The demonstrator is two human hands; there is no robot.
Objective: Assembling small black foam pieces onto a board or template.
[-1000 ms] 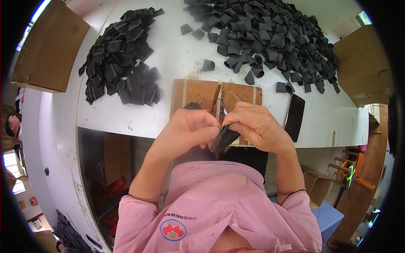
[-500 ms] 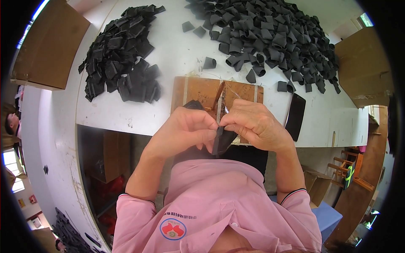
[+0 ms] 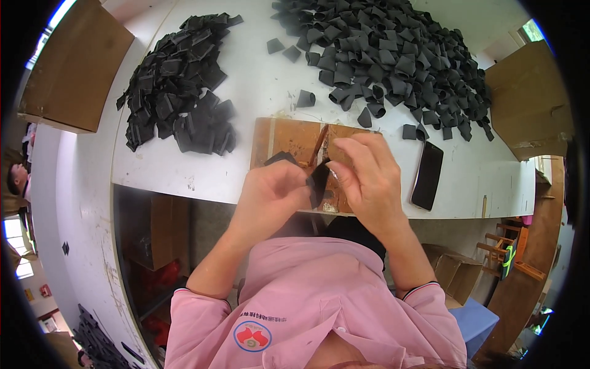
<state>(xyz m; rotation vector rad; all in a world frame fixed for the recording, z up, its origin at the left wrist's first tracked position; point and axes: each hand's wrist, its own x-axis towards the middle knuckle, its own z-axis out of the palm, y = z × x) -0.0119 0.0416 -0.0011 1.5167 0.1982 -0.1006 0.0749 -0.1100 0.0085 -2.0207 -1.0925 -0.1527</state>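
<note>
Above wooden board [image 3: 289, 138], table [image 3: 246, 92] front edge: one black strip [image 3: 318, 183], long axis roughly upright, pinched between left hand [image 3: 270, 197] and right hand [image 3: 362, 178], both closed on it, equally near. Flat pile [image 3: 178, 92] left; curled pile [image 3: 393, 55] right; phone [image 3: 427, 175].

There is one view, from a camera worn on the person's head. It looks steeply down and slightly forward, so the person's own pink shirt [image 3: 319, 307] fills the bottom of the frame and both forearms rise from there toward the middle. The left hand [image 3: 270, 197] and right hand [image 3: 369, 181] sit close under the lens, near the centre. Beyond them the white table [image 3: 246, 92] stretches to the top edge. The wide fisheye lens bends the table's front edge and darkens the corners, and the floor shows at the left and right rims.
</note>
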